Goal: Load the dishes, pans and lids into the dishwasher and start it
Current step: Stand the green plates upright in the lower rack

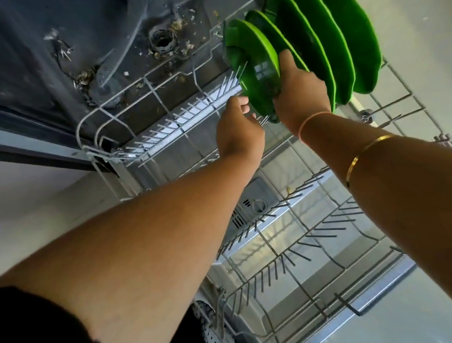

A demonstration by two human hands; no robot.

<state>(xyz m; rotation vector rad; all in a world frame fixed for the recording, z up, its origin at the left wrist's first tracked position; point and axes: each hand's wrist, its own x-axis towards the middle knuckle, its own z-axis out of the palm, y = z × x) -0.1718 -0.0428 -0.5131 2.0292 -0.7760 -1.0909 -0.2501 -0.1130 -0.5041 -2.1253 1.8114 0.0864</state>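
Note:
The dishwasher's lower rack (300, 250) is pulled out over the open door. Several green plates (344, 31) stand on edge in its tines at the far right. My right hand (299, 91) grips the nearest small green plate (255, 62) by its rim, holding it upright among the tines at the row's near end. My left hand (238, 134) is just left of that plate with its fingers curled at the tines; whether it touches the plate is unclear.
The dark dishwasher tub (90, 45) lies beyond the rack, with food scraps around the filter (162, 41) and the spray arm. The door's detergent dispenser (254, 206) shows through the rack wires. The rack's near and left tine rows hold nothing.

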